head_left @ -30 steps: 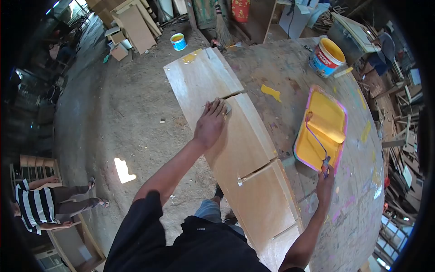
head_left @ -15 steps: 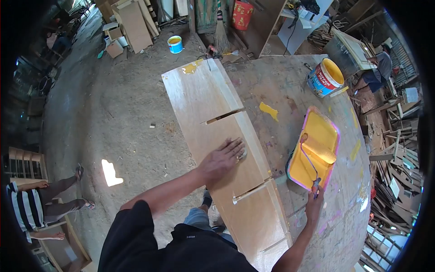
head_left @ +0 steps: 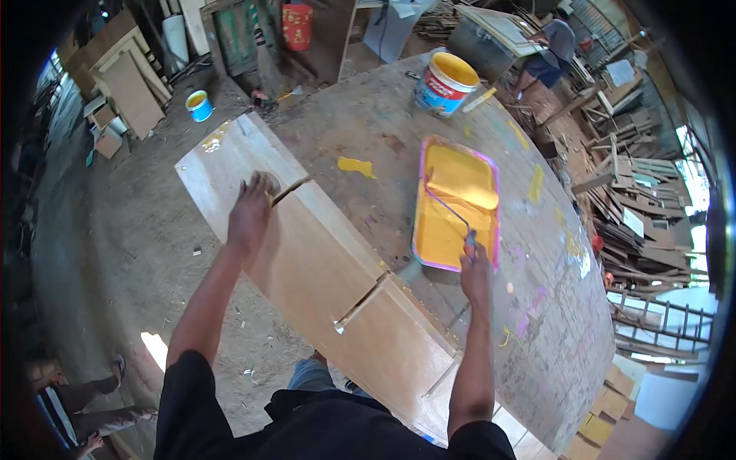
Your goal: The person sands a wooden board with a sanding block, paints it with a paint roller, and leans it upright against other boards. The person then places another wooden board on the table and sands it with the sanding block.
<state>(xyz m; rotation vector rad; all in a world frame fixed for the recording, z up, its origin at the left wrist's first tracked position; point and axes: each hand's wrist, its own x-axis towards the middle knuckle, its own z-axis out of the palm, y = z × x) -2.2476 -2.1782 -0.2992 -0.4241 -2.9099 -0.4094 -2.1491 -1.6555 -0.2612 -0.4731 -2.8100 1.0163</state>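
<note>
My left hand (head_left: 250,211) lies on the long wooden panel (head_left: 307,249), by a slot near its far end. Its fingers bend over a small pad-like thing pressed to the wood, mostly hidden. My right hand (head_left: 475,267) is closed around the handle of a paint roller (head_left: 448,205). The roller's yellow-coated head rests in the paint tray (head_left: 497,222), which has a pink-purple rim and holds yellow paint. The panel has several cross slots and a yellow smear at its far end.
An open paint bucket (head_left: 445,88) stands on the paint-stained worktable (head_left: 537,307), beyond the tray. A smaller paint can (head_left: 199,106) is on the floor. Boards lean at the back left. One person (head_left: 550,50) is at the far right, another (head_left: 73,406) at the lower left.
My left hand has slid along the panel toward its far end, to the slot there. My right hand still grips the roller in the tray. The camera view has turned to the right.
</note>
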